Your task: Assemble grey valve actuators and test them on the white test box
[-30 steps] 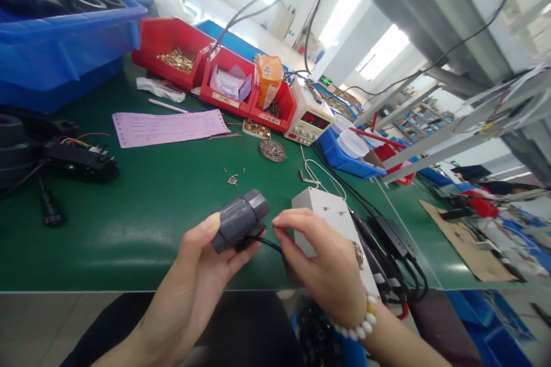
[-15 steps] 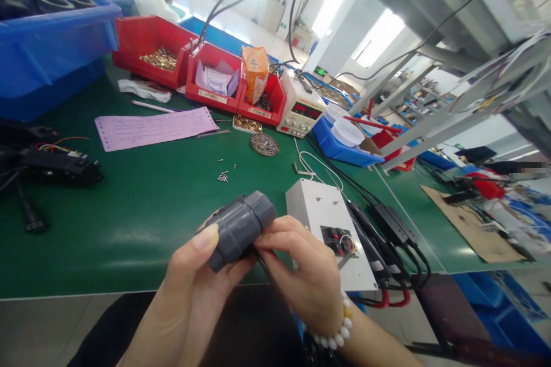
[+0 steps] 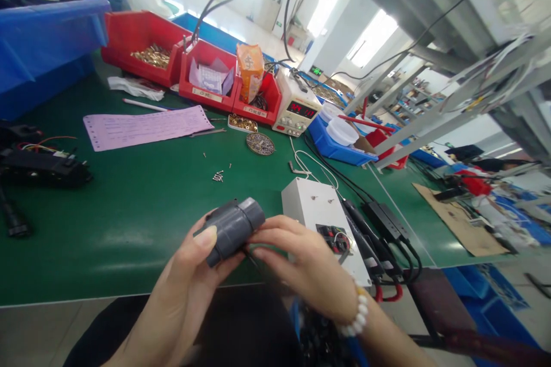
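A dark grey plastic cylindrical housing (image 3: 235, 228) with a raised collar is tilted above the front of the bench. My left hand (image 3: 196, 264) is closed around it, the thumb lying on its near side. My right hand (image 3: 303, 261) reaches in from the right, fingers stretched and thumb a little apart, fingertips at the housing's lower right edge. A short piece of dark cable (image 3: 251, 258) shows below the housing, by the right thumb; where it joins is hidden. Small screws (image 3: 218, 176) lie on the green bench beyond.
A grey metal box (image 3: 321, 212) with switches stands right of my hands, beside black power adapters (image 3: 383, 221). Red bins (image 3: 142, 40), a power supply (image 3: 297, 106) and a round dish (image 3: 260, 144) are behind. A pink sheet (image 3: 146, 128) and a black device (image 3: 43, 166) lie left.
My right thumb has moved away from the fingers and the cable. The housing, still in my left hand, sits slightly further left and lower in view. The whole view has shifted a little.
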Demonstrator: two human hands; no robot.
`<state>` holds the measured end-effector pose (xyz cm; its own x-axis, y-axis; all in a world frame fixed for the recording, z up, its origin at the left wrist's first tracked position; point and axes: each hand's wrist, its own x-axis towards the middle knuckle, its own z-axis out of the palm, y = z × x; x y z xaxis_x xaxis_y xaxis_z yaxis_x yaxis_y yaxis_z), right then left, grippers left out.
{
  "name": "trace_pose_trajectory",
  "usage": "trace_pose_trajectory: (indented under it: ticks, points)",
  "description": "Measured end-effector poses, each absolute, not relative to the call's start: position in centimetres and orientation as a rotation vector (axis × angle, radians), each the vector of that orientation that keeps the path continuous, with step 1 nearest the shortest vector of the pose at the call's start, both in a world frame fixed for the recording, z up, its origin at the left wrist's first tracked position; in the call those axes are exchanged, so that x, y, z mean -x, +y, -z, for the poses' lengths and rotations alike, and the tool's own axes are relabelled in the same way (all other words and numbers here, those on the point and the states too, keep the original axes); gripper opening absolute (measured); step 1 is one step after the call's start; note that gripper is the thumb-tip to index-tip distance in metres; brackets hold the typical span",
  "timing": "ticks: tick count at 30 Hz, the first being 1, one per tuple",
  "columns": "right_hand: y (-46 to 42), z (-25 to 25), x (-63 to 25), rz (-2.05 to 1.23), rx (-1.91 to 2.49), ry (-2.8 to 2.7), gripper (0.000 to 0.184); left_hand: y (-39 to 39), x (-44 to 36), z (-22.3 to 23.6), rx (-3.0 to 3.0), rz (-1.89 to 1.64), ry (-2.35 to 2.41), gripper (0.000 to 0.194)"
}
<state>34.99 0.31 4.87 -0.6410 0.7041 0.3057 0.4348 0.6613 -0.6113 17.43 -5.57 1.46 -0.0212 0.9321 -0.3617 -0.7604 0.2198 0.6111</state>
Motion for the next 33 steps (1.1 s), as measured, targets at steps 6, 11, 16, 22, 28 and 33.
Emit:
trace_pose_trajectory:
  ticks: [6,11,16,22,28,33]
  points:
    - [7.3,-7.1,-42.9,-0.659,1.459,-1.855,0.029,-7.0,-16.8,-1.0,-0.523,-1.398,1.075,0.083]
    - [10.4,-4.7,-44.4,-0.958,1.551,-1.912,0.044,-7.9,-17.5,-0.5,-0.639,-1.402,1.037,0.090]
    - [10.1,-3.6,-44.2,-0.935,1.563,-1.836,0.049,-8.2,-18.0,-1.0,-0.651,-1.440,1.055,0.082]
    - [9.2,-3.5,-44.1,-0.773,1.548,-1.785,0.055,-8.4,-18.4,-2.8,-0.630,-1.351,1.136,0.084]
    - [9.3,-3.3,-43.8,-0.771,1.477,-1.714,0.069,-8.4,-18.2,-2.2,-0.611,-1.347,1.150,0.088]
    - [7.3,-4.5,-47.2,-0.483,1.447,-1.392,0.067,-8.2,-17.3,-0.7,-0.688,-1.316,1.070,0.085]
